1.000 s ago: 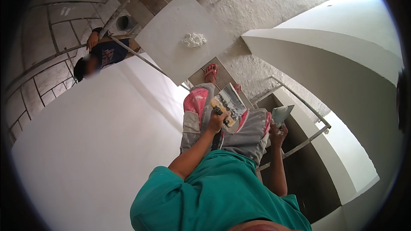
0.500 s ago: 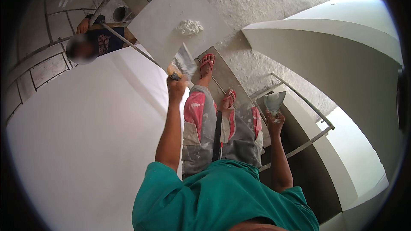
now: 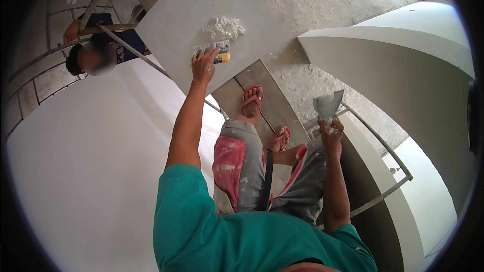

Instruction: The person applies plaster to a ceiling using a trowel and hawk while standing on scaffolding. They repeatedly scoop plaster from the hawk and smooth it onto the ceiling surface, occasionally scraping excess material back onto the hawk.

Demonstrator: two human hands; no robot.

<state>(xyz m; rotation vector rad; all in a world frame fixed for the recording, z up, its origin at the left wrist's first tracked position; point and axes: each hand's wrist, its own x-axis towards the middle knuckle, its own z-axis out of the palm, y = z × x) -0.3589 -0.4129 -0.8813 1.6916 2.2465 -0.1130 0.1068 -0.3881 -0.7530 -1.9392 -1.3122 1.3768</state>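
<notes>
Rough floor (image 3: pixel 348 0) extends beyond the pale board (image 3: pixel 164 25), on which a white heap (image 3: pixel 223 28) lies. Left hand (image 3: pixel 204 66) grasps the broad knife (image 3: pixel 222 57), fingers laid across it, at the board just beside the heap, although blade contact cannot be confirmed from this view, while the right hand (image 3: pixel 330 132) grips the small knife (image 3: pixel 328 104) near the rail (image 3: pixel 384 194), well apart from the board. Step in hand appears to be working the heap with the broad knife; the next move, by judgement, calls for a low blade angle and even pressure.
</notes>
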